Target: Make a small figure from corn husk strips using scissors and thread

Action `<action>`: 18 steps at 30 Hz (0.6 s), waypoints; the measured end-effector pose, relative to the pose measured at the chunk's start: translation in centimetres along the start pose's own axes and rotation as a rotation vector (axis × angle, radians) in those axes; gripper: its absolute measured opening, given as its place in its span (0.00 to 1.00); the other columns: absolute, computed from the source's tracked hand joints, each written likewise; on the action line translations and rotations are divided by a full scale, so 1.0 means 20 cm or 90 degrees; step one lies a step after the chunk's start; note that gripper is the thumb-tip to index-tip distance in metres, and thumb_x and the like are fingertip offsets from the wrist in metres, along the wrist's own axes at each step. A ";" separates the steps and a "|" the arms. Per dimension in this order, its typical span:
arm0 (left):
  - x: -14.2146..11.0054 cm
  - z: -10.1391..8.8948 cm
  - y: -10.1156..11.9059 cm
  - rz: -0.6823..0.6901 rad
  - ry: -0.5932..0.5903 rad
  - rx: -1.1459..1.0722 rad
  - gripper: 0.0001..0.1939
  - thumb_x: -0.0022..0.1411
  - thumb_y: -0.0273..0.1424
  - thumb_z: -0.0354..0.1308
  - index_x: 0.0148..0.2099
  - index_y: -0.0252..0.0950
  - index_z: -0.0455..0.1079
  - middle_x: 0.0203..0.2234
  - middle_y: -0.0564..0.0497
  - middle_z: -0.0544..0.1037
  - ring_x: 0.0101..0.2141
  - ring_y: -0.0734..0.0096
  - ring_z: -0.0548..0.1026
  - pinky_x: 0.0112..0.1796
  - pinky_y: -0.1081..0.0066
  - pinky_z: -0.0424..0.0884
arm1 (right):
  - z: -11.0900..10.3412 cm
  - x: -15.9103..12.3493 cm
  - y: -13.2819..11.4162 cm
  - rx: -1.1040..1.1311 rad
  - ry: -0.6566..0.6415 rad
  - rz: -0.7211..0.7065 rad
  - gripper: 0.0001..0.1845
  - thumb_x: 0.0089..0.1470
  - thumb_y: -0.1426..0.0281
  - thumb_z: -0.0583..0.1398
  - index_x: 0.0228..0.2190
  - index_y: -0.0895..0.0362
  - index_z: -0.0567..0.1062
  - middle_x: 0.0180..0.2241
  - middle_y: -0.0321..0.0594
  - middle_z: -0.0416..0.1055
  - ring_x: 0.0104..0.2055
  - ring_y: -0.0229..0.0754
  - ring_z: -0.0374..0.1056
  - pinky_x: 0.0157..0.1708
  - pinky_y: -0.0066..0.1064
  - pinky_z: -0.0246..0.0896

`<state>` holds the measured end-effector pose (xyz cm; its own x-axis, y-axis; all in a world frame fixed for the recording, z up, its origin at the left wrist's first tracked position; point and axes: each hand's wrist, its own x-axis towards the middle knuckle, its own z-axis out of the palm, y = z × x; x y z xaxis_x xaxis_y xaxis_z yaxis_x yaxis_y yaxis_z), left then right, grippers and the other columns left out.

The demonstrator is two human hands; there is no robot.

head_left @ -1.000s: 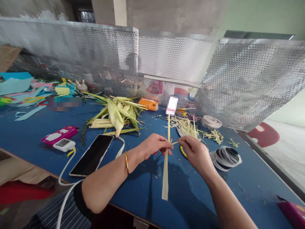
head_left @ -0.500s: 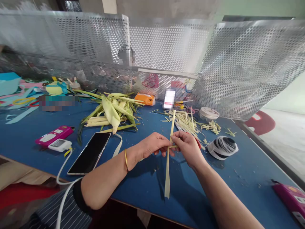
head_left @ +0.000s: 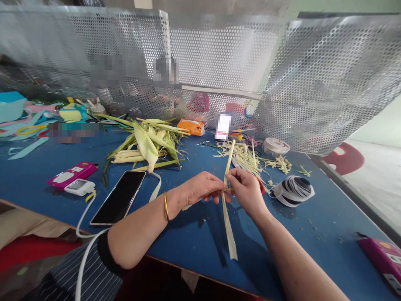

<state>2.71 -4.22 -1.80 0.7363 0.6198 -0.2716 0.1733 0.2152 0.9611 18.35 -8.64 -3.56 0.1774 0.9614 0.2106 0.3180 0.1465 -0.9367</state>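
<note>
Between my hands, over the middle of the blue table [head_left: 184, 238], is a pale yellow-green corn husk strip [head_left: 229, 238]. Its narrow end points away from me and its wider end hangs down toward the front edge. My left hand [head_left: 208, 187] pinches the strip near its middle, fingers curled under it. Closed on the same spot from the other side is my right hand [head_left: 246, 188], thumb and index finger together. A short crosswise piece shows between the fingertips; how it joins the strip is hidden. Red scissor handles [head_left: 260, 186] lie just behind my right hand.
A heap of corn husks [head_left: 147, 146] lies back left, with husk scraps [head_left: 247, 156] behind my hands. A phone [head_left: 120, 198] and white cable [head_left: 82, 228] are near my left arm. Black-and-white yarn [head_left: 293, 191] stands right. A perforated metal screen [head_left: 219, 50] borders the back.
The strip's lower end has swung to the right, and its upper end has tilted slightly right. Both hands keep their pinch at nearly the same place.
</note>
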 end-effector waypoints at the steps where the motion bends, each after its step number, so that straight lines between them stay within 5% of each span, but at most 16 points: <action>1: 0.00 0.00 0.00 -0.004 0.007 -0.020 0.15 0.54 0.41 0.61 0.31 0.32 0.78 0.29 0.44 0.81 0.21 0.78 0.70 0.18 0.76 0.53 | -0.01 0.00 -0.01 -0.060 0.028 -0.034 0.10 0.55 0.61 0.56 0.29 0.55 0.70 0.25 0.36 0.68 0.25 0.39 0.65 0.25 0.31 0.61; 6: 0.01 -0.01 0.02 0.019 0.029 -0.138 0.14 0.51 0.39 0.66 0.35 0.32 0.78 0.34 0.44 0.81 0.23 0.78 0.71 0.19 0.76 0.53 | -0.08 -0.03 -0.12 -0.349 0.167 -0.222 0.12 0.59 0.63 0.55 0.28 0.54 0.72 0.30 0.39 0.71 0.33 0.42 0.66 0.33 0.32 0.57; 11: 0.01 -0.03 0.02 0.063 0.125 -0.148 0.09 0.51 0.32 0.67 0.33 0.30 0.78 0.23 0.49 0.75 0.22 0.80 0.68 0.20 0.76 0.53 | -0.07 -0.06 -0.15 -0.431 0.027 -0.149 0.21 0.57 0.55 0.57 0.20 0.54 0.73 0.21 0.35 0.69 0.22 0.37 0.62 0.23 0.30 0.50; 18: 0.02 -0.04 0.01 0.078 0.142 -0.138 0.13 0.52 0.34 0.67 0.37 0.30 0.78 0.37 0.42 0.80 0.24 0.81 0.68 0.19 0.76 0.52 | -0.04 -0.05 -0.10 -0.391 -0.040 -0.119 0.17 0.55 0.58 0.58 0.20 0.53 0.74 0.21 0.36 0.71 0.23 0.39 0.65 0.23 0.27 0.51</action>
<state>2.51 -3.23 -1.82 0.5774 0.7958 -0.1828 -0.0684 0.2702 0.9604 18.34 -10.19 -1.61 0.0182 0.9468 0.3212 0.8167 0.1713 -0.5511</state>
